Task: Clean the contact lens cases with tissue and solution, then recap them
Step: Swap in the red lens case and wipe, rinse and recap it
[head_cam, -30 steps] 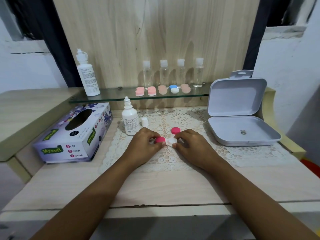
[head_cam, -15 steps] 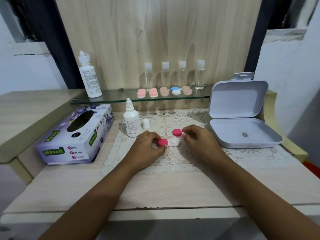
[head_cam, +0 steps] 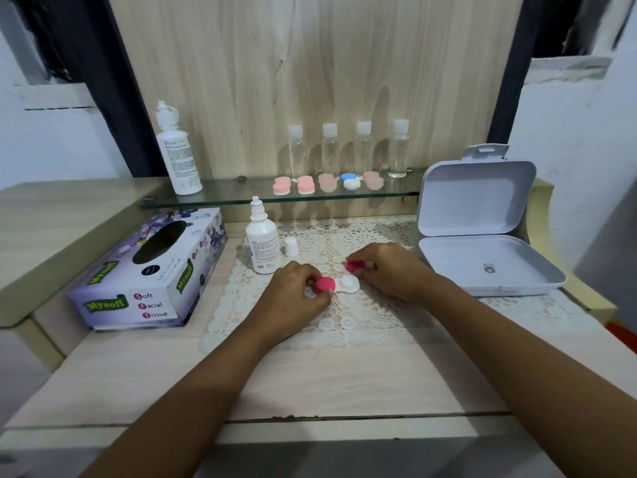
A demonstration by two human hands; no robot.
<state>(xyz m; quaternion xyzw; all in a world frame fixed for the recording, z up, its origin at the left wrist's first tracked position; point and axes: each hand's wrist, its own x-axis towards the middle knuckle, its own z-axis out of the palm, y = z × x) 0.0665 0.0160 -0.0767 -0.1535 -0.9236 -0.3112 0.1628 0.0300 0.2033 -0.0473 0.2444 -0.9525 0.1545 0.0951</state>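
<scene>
A white contact lens case (head_cam: 348, 284) lies on the lace mat (head_cam: 362, 319). Its left well wears a pink cap (head_cam: 324, 284), which my left hand (head_cam: 293, 291) pinches between thumb and fingers. The right well shows open and white. My right hand (head_cam: 389, 270) pinches a second pink cap (head_cam: 355, 266) just behind the case. A small white solution bottle (head_cam: 262, 241) stands uncapped to the left, its white cap (head_cam: 291, 246) beside it. The tissue box (head_cam: 151, 274) lies further left.
An open grey plastic box (head_cam: 482, 267) sits at the right. A glass shelf (head_cam: 241, 198) behind carries a tall white bottle (head_cam: 177, 153), several clear bottles (head_cam: 363, 150) and several pastel lens cases (head_cam: 305, 184).
My right hand left the case's right well, moved back to the loose pink cap and took it. My left hand stayed on the capped left well.
</scene>
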